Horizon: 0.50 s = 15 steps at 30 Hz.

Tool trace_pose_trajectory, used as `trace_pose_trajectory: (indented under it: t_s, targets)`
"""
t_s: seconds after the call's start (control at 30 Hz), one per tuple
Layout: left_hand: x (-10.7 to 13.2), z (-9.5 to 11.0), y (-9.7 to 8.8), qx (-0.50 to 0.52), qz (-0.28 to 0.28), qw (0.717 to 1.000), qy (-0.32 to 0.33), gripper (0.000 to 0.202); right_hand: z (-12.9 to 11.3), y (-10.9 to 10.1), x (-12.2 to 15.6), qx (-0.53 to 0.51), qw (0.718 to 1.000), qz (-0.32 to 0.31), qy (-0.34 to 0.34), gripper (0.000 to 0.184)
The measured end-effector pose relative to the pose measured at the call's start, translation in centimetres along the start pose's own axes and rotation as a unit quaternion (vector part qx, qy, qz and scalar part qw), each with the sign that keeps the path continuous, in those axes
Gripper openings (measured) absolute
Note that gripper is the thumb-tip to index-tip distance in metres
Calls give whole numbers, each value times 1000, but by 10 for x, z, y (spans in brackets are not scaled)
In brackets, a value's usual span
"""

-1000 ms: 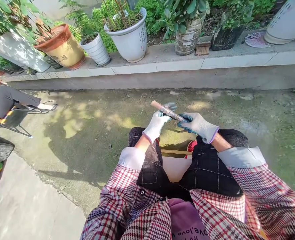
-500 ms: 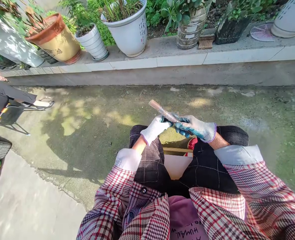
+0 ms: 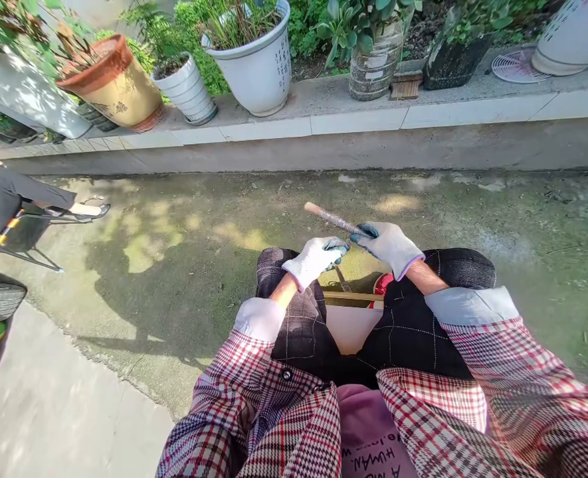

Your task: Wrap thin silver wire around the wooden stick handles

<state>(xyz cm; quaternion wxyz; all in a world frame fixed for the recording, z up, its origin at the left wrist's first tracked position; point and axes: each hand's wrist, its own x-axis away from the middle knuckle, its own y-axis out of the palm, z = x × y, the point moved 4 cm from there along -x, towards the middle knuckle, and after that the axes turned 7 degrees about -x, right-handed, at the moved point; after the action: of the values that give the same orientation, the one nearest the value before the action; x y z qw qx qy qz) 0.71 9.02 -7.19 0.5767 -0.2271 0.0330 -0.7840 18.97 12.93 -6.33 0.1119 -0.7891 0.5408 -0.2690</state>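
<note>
A slim stick (image 3: 332,218), wound with thin silvery wire and bare at its brownish tip, points up and to the left above my knees. My right hand (image 3: 387,245), in a white and blue-green work glove, is closed around its lower end. My left hand (image 3: 317,257), gloved alike, has its fingers curled together just below and left of the stick. A narrow brownish piece (image 3: 342,277) shows beneath the left fingers; its kind and whether the hand grips it are hard to make out. The left fingertips are close to the right glove.
Potted plants, among them a white pot (image 3: 254,70) and a yellow-brown pot (image 3: 124,93), line a low ledge (image 3: 358,126). Someone's leg (image 3: 39,188) and a folding chair (image 3: 27,236) are at the left. Between my feet lies a yellowish bar (image 3: 353,297).
My hands have moved slightly apart. The left has let go of the wire-wound stick, and the right has turned over with it. The narrow brownish piece has come into sight below.
</note>
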Motion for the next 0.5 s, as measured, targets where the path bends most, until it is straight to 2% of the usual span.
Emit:
trace_pose_trajectory:
  t_s: [0.1, 0.17, 0.27, 0.37, 0.43, 0.5]
  targets:
    - [-1, -5, -4, -64, 7, 998, 14, 14, 7, -6, -4, 136, 991, -15, 5, 24]
    - [-2, -9, -9, -83, 18, 996, 17, 9, 13, -9, -2, 180, 983, -41, 13, 27]
    - [-4, -16, -15, -95, 28, 995, 9, 4, 20, -13, 6, 189, 975, -111, 32, 26]
    - [-7, -22, -16, -79, 25, 997, -4, 3, 19, -14, 18, 178, 959, -216, 38, 14]
    - [-9, -24, -15, -50, 12, 999, -14, 5, 13, -15, 28, 135, 953, -270, 18, 4]
    - [-9, -25, -12, -9, -1, 1000, -26, 11, 5, -17, 35, 54, 952, -302, 1, 11]
